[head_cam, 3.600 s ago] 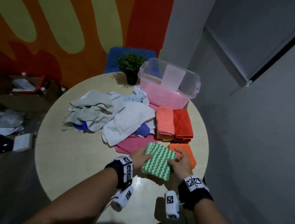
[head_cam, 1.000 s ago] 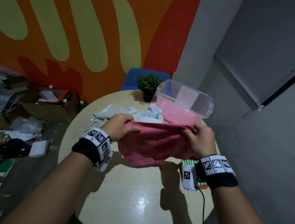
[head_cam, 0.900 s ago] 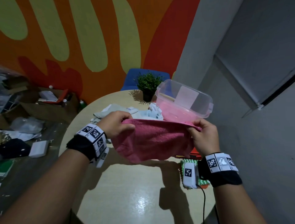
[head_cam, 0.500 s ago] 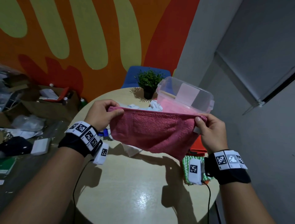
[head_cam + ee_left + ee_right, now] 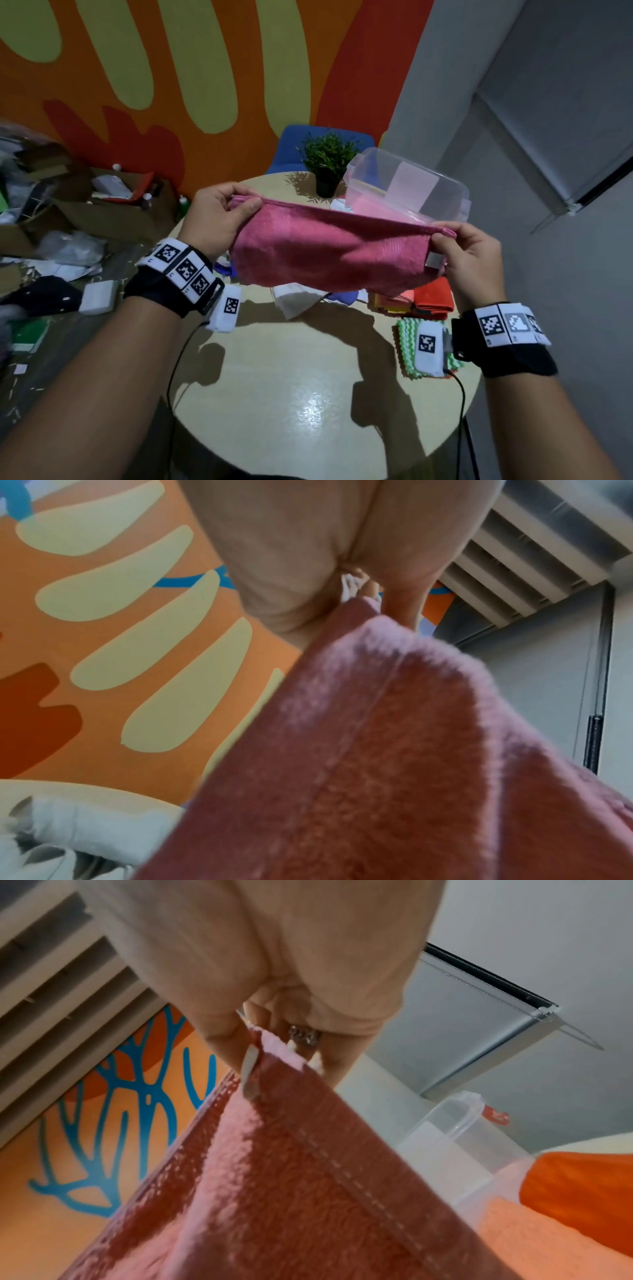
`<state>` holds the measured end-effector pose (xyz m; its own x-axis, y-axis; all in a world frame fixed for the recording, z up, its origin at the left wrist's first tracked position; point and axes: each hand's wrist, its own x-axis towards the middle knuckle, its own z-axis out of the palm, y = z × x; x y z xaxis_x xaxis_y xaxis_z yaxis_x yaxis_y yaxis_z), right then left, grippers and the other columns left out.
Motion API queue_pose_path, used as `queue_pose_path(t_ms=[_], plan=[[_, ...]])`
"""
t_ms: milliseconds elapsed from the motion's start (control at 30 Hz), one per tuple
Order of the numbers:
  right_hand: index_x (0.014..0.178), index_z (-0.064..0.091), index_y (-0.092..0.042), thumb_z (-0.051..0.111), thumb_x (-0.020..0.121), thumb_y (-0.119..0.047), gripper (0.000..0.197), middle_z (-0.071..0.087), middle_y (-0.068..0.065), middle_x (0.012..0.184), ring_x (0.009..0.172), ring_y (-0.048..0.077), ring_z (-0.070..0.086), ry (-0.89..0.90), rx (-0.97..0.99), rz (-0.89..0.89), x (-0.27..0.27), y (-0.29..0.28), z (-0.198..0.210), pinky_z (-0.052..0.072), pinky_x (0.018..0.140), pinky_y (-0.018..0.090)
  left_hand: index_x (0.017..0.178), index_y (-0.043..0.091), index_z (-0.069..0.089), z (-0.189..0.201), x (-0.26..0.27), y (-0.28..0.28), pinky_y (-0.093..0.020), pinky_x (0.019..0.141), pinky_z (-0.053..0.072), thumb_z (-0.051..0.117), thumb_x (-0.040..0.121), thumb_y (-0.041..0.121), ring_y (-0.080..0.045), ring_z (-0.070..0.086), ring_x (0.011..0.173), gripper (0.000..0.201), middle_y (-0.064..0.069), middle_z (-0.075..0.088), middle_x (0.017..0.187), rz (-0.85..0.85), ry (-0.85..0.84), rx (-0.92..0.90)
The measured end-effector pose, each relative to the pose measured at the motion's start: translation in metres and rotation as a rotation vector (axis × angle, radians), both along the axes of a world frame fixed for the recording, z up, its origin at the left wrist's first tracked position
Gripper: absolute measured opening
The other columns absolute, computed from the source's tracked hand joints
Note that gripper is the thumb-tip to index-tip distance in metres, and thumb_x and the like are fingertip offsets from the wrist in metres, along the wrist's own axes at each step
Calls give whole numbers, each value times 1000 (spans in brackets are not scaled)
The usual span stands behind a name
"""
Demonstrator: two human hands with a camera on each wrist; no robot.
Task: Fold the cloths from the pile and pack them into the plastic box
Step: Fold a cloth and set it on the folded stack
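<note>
Pink cloth [image 5: 329, 253] stretched between left hand [image 5: 219, 219], right hand [image 5: 469, 260] fingers

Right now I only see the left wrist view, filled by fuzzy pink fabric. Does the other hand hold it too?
Observer: Yes, the right hand pinches one top corner of the pink terry towel, the left hand the other; it hangs stretched between them.
Operator: Where is the box?
Observer: The clear plastic box stands on the round wooden table, behind the towel.
Operator: Anything folded?
Observer: Folded orange cloths and a green zigzag cloth lie below the right wrist.
</note>
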<state>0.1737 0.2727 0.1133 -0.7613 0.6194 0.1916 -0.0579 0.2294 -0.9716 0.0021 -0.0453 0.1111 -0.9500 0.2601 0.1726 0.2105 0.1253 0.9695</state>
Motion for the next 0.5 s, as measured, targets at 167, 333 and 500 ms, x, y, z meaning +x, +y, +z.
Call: queue_pose_path(t_ms=[167,333,500], plan=[[80,75,-18,63,86,7,29,72,0,75,67,13,64,-60,-27,77,23,-14,-5,53,62,23,87,12,73,-10,15,-21,-26,72,55,71,88,11,-9,67,77,2,-3,73,86,-60,-55,-137],[87,70,-13,67,87,5,18,71,7,76,64,13,63,-172,-3,92,14,-8,-24,52,58,23,90,11,74,-39,12,-22,-21,74,52,71,89,14,-3,66,75,5,-1,73,86,-44,-71,-250],[73,70,-26,73,82,-7,22,70,-6,70,61,16,64,-509,286,59,-9,10,-101,56,64,35,92,16,77,-118,5,-8,-28,83,50,70,90,13,-12,64,83,8,1,73,90,-8,-99,-485]])
